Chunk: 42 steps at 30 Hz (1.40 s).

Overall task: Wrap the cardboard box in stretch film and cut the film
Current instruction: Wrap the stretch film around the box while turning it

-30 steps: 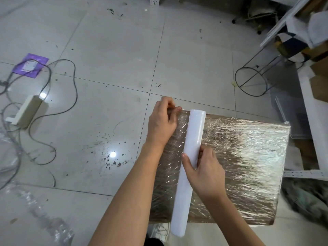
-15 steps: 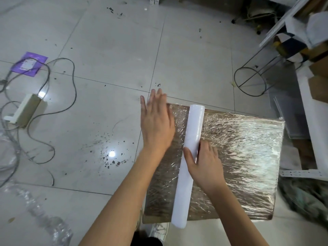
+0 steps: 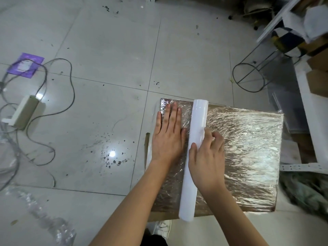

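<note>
Since half a second ago, the left hand (image 3: 167, 134) slid nearer, fingers straight, flat on the film-wrapped cardboard box (image 3: 245, 157) on the tiled floor (image 3: 106, 41). Across the box, the film roll (image 3: 194, 157) runs near-to-far, gripped by the right hand (image 3: 207, 162).

The cardboard box (image 3: 245, 157) was brown under crinkled, silvery-glinting clear film. The film roll (image 3: 195, 157) lying across it was plain white. The floor (image 3: 106, 50) was pale grey tile with dark grout lines and black specks. A purple packet (image 3: 25, 65) bore a white label, the cable (image 3: 71, 89) was dark grey, and the power adapter (image 3: 23, 112) was off-white.
</note>
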Tool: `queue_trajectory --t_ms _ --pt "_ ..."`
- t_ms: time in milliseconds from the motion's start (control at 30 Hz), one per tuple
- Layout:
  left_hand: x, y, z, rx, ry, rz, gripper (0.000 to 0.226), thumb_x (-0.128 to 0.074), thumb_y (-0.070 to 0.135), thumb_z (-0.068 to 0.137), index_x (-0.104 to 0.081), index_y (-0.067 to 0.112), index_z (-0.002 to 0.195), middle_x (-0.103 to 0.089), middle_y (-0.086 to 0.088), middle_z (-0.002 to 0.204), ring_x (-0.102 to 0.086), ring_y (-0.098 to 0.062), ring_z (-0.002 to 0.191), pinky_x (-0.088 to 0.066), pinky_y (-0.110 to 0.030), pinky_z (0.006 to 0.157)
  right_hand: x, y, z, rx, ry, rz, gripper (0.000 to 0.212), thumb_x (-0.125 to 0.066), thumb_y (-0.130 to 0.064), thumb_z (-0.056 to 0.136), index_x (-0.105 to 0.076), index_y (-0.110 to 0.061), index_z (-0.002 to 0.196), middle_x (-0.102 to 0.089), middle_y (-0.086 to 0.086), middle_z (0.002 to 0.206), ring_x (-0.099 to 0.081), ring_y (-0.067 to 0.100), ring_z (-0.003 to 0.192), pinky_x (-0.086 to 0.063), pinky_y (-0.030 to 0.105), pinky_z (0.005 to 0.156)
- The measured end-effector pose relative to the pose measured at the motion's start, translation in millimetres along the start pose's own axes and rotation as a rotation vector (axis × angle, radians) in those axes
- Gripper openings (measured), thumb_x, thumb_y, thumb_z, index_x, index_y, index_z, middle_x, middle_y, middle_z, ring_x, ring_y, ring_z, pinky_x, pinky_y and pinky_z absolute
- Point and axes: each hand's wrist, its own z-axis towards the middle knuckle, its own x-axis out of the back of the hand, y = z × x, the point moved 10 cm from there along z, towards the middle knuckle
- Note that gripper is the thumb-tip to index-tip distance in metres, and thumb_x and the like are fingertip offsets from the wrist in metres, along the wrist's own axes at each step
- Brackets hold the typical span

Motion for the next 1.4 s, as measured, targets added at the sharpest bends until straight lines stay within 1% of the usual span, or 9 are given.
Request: queue_trajectory --t_ms 167,367,500,633,767,967,1233,1300,1400 --pt "3 2 -1 -0.019 0.018 0.033 0.055 -0.017 0.031 0.099 -0.013 0.004 0.147 -0.024 -0.012 0.154 -0.013 -0.024 0.143 -0.006 -0.042 0.117 0 6 9 0.065 -0.033 0.058 0.067 -0.066 -0.04 0.079 -0.04 -0.005 0.129 -0.047 0.016 0.119 -0.053 0.035 0.105 -0.047 0.043 0.08" --pt "2 2 -3 0.011 -0.015 0.0 0.056 -0.008 0.034 0.099 -0.01 0.005 0.147 -0.016 -0.012 0.156 -0.008 -0.023 0.145 -0.002 -0.041 0.118 14 67 7 -0.109 -0.069 0.14 0.079 -0.055 -0.069 0.067 -0.039 -0.02 0.127 -0.046 0.002 0.122 -0.057 0.022 0.1 -0.051 0.041 0.077" --pt "0 5 -7 0.008 -0.028 0.008 0.056 0.0 0.036 0.099 -0.001 0.006 0.147 -0.006 -0.011 0.157 -0.004 -0.023 0.145 -0.002 -0.041 0.118 22 86 1 -0.174 -0.053 0.295 0.058 -0.063 -0.052 0.076 -0.042 -0.032 0.126 -0.047 -0.002 0.116 -0.057 0.016 0.092 -0.049 0.035 0.072" --pt "1 2 -4 0.009 -0.03 -0.013 0.057 -0.016 0.034 0.099 -0.01 0.004 0.147 -0.015 -0.013 0.156 -0.01 -0.024 0.144 -0.005 -0.042 0.117 14 33 -8 0.099 0.0 0.117 0.028 -0.058 -0.015 0.087 -0.062 -0.027 0.112 -0.044 0.01 0.118 -0.053 0.027 0.1 -0.046 0.03 0.058" --pt "5 5 -6 -0.023 -0.02 -0.015 0.057 -0.024 0.031 0.097 -0.018 0.004 0.147 -0.021 -0.013 0.155 -0.015 -0.025 0.144 -0.006 -0.041 0.117 1 30 -10 -0.009 -0.028 0.018 0.035 -0.068 -0.038 0.078 -0.055 -0.025 0.107 -0.04 0.009 0.119 -0.049 0.025 0.104 -0.04 0.028 0.062" --pt "9 6 -9 -0.03 -0.022 -0.005 0.057 -0.02 0.035 0.097 -0.018 0.006 0.147 -0.018 -0.01 0.155 -0.012 -0.022 0.144 -0.005 -0.04 0.117 10 57 -22 -0.041 0.028 0.016 0.04 -0.07 -0.037 0.078 -0.045 -0.028 0.108 -0.045 0.012 0.11 -0.061 0.031 0.078 -0.04 0.027 0.053" --pt "6 33 -22 -0.063 -0.286 0.149 0.067 -0.01 0.012 0.089 0.038 0.003 0.135 0.04 -0.013 0.145 0.038 -0.028 0.132 0.032 -0.046 0.103 0 55 -31 0.021 0.059 0.0 0.027 -0.053 -0.018 0.091 -0.055 -0.025 0.117 -0.047 0.02 0.111 -0.056 0.039 0.091 -0.037 0.028 0.054" --pt "5 59 -48 -0.154 -0.209 0.091 0.067 -0.011 0.015 0.09 0.033 0.0 0.138 0.031 -0.016 0.15 0.028 -0.03 0.138 0.026 -0.047 0.108 0 56 -27 0.034 0.074 0.009 0.028 -0.051 -0.018 0.092 -0.051 -0.027 0.118 -0.046 0.02 0.113 -0.056 0.039 0.093 -0.038 0.029 0.055" --pt "-12 64 -91 -0.151 -0.173 -0.129 0.058 -0.014 0.032 0.1 -0.006 0.0 0.148 -0.011 -0.013 0.156 -0.012 -0.027 0.145 -0.002 -0.043 0.117 -4 61 -23 0.02 0.049 0.024 0.03 -0.052 -0.014 0.092 -0.054 -0.026 0.119 -0.045 0.017 0.117 -0.056 0.039 0.096 -0.041 0.031 0.057"
